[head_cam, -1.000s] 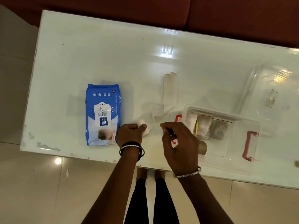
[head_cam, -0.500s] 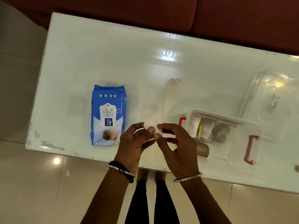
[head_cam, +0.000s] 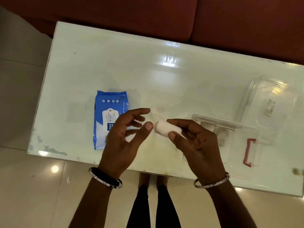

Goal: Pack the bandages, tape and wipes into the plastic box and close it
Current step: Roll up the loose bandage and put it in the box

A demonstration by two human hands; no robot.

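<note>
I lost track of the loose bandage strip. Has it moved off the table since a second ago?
Yes. It is now a rolled bandage held in the right hand, above the table.

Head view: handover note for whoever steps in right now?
Right hand: holds the rolled bandage above the table.
Left hand: open, fingers spread, thumb tip at the roll's end, gripping nothing.
Box: open at the right, some items already inside. Lid lies off behind it.
Wipes: on the table at the left, unpacked.
Left to do: bandage into the box, then the wipes, then close the lid. Tape cannot be made out from here.
</note>
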